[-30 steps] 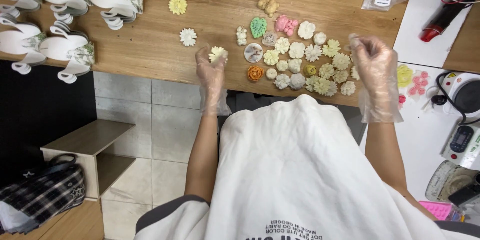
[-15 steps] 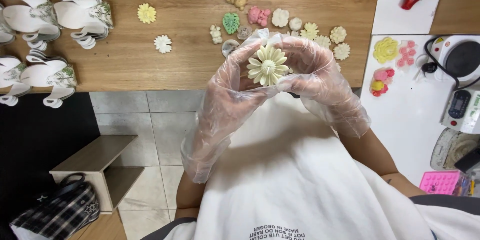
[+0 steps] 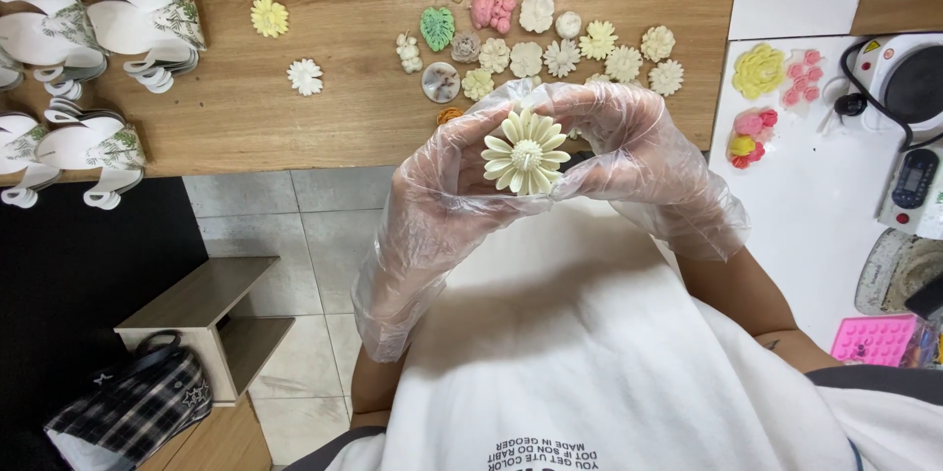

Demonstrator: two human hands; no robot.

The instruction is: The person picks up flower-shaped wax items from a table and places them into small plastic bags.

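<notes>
Holding cream daisy-shaped moulded flower [image 3: 526,153] face-up near table's near edge, above lap, likely for close look at petals. Left hand [image 3: 447,186] and right hand [image 3: 629,152], both in clear plastic gloves, curl half-closed, fingertips pinching flower rim from either side. More moulded flowers [image 3: 550,54] lie clustered on wooden table [image 3: 344,88] beyond hands; paper cup sleeves [image 3: 138,29] sit stacked at left edge.

Cream daisy-shaped moulded flower [image 3: 526,154], petals facing up, held between both hands
</notes>
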